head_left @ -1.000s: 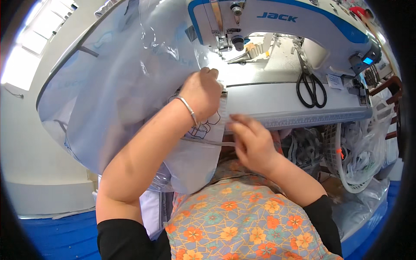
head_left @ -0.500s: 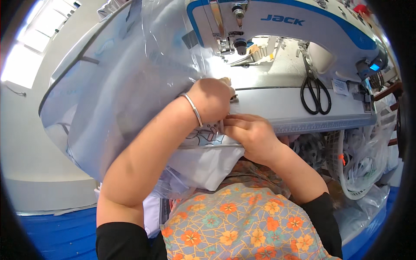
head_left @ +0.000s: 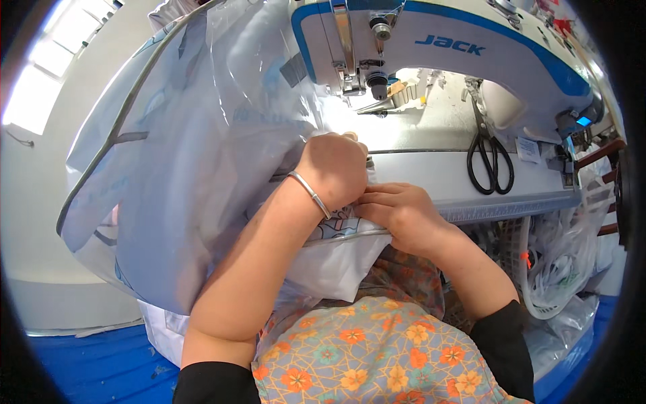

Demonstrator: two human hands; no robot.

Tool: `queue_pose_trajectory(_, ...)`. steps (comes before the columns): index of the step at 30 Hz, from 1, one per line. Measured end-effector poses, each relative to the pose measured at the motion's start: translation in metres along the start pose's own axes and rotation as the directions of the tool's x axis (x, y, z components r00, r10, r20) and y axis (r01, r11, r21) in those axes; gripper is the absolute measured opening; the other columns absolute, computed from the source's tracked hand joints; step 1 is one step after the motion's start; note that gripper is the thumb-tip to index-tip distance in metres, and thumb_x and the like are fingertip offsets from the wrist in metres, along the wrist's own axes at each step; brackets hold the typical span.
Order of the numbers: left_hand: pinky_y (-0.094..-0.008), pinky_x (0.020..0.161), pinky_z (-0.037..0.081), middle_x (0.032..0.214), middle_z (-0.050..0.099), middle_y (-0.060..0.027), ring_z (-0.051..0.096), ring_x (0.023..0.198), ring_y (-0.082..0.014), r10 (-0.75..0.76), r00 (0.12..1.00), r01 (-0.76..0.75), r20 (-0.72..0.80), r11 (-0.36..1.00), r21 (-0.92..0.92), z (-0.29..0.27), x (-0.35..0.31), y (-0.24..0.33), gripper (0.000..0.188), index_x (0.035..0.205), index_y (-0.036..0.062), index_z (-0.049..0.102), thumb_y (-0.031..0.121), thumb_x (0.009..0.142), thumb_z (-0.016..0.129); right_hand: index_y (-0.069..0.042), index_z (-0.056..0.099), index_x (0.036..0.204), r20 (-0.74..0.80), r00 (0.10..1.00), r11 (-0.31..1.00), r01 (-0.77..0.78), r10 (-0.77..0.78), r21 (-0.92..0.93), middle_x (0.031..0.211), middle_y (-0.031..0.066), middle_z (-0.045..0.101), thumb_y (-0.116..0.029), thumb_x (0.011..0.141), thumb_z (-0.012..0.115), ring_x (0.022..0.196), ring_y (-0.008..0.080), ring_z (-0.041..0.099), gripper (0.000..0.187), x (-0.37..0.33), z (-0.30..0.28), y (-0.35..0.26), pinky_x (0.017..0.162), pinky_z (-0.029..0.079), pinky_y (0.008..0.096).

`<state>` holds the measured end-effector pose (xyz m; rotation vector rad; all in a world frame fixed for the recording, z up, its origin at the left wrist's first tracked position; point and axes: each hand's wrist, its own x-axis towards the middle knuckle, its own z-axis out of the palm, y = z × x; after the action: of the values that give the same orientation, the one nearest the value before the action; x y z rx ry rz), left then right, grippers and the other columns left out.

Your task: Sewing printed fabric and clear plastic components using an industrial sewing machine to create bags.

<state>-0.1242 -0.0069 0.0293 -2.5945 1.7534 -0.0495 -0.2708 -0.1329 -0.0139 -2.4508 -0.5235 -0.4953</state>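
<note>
Clear plastic sheeting with grey piped edging spreads over the left of the sewing table and hangs off its front. My left hand, a silver bangle at the wrist, is curled closed on this sheeting just in front of the needle area. Right beside it, my right hand has its fingers pressed together on the sheeting's edge, over a printed pattern. The fingertips of both hands nearly meet, and the material between them is mostly hidden. Above them stands the head of a white and blue sewing machine.
Black-handled scissors lie on the machine bed to the right. A ruler strip runs along the table's front edge. Below at the right, a white plastic basket holds clear bags and scraps. A flowered apron covers my lap.
Both hands have shifted slightly right and nearer to me, still gripping. The sheeting at the left has moved and refolded along with my left forearm.
</note>
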Motion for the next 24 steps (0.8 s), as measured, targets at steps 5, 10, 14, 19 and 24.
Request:
queue_pose_trajectory(5,-0.0386,0.082,0.058,0.098,0.073,-0.0175,0.072,0.09,-0.0308,-0.012,0.999,0.012,-0.041,1.0,-0.011,0.002,0.01,-0.004,0.019,0.083,0.0022,0.074,0.013,0.08,0.058,-0.006,0.072,0.103,-0.012,1.0,1.0,0.003,-0.004,-0.016,0.114,0.0081,0.073,0.003,0.07,0.065,0.117,0.0251,0.067,0.035,0.006,0.001,0.009,0.093,0.056,0.0361)
queue_pose_trajectory(10,-0.0403,0.09,0.055,0.103,0.072,-0.0203,0.07,0.099,-0.0313,0.054,0.993,-0.058,-0.101,0.998,-0.034,0.005,0.004,-0.005,0.02,0.082,0.0004,0.074,0.012,0.082,0.058,-0.008,0.072,0.104,-0.022,1.0,0.999,0.012,-0.013,-0.053,0.111,0.0055,0.073,0.0,0.071,0.064,0.115,0.0232,0.067,0.035,0.011,0.004,0.019,0.09,0.057,0.0354)
queue_pose_trajectory(14,-0.0389,0.093,0.053,0.098,0.072,-0.0177,0.069,0.098,-0.0313,0.148,0.968,-0.17,-0.202,0.98,-0.099,0.016,0.005,-0.013,0.015,0.08,0.0008,0.072,0.01,0.081,0.061,-0.008,0.071,0.104,-0.082,0.995,0.998,0.045,-0.049,-0.05,0.109,0.0036,0.072,-0.005,0.074,0.064,0.113,0.022,0.067,0.031,0.014,0.008,0.024,0.088,0.057,0.035)
queue_pose_trajectory(19,-0.0408,0.087,0.053,0.089,0.069,-0.0148,0.065,0.094,-0.0359,0.144,0.988,-0.149,-0.059,0.984,-0.094,-0.011,0.009,-0.016,0.016,0.091,-0.0003,0.068,0.011,0.091,0.058,-0.009,0.072,0.104,-0.103,0.993,0.992,0.047,-0.06,-0.121,0.112,0.0029,0.072,-0.011,0.078,0.063,0.114,0.0216,0.065,0.027,0.024,0.019,0.031,0.088,0.056,0.0313)
queue_pose_trajectory(24,-0.0523,0.111,0.039,0.144,0.054,-0.0267,0.052,0.131,-0.0445,-0.086,0.975,0.041,-0.205,0.976,-0.213,-0.058,-0.083,0.029,0.042,0.123,-0.0004,0.065,0.021,0.088,0.067,-0.008,0.067,0.123,-0.069,0.989,0.97,0.113,-0.131,-0.215,0.13,0.0121,0.064,-0.014,0.085,0.061,0.123,0.0286,0.059,0.039,0.008,0.024,0.02,0.102,0.049,0.0405)
